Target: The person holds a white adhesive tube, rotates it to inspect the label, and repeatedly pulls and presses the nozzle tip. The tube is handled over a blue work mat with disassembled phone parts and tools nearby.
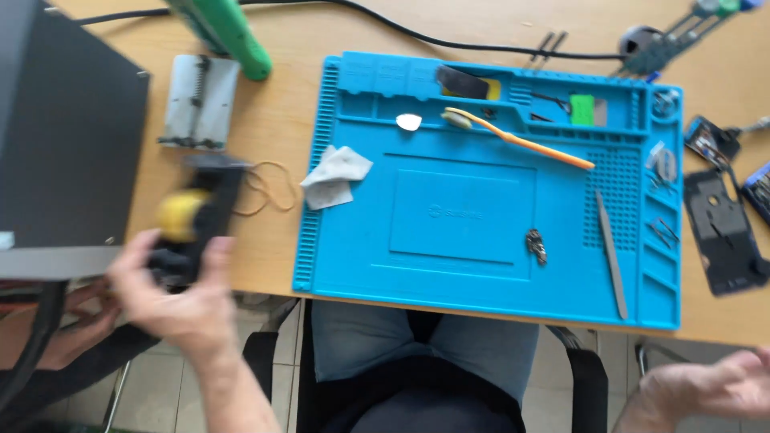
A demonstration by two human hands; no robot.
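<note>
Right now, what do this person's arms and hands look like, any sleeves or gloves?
Both hands are bare, with no gloves. The left hand and its forearm show no sleeve, and no watch or ring is visible, though motion blur hides fine detail. The right hand is also uncovered at the wrist; its forearm is out of frame.

Light wooden desk [281, 120]; pale tiled floor [160, 393]; black chair [589, 377]

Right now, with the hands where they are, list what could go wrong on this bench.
1. The left hand grips the black stand with a yellow spool right at the table edge; it might slip off.
2. The tweezers and small metal part lie loose on the blue mat and could be knocked away.
</note>
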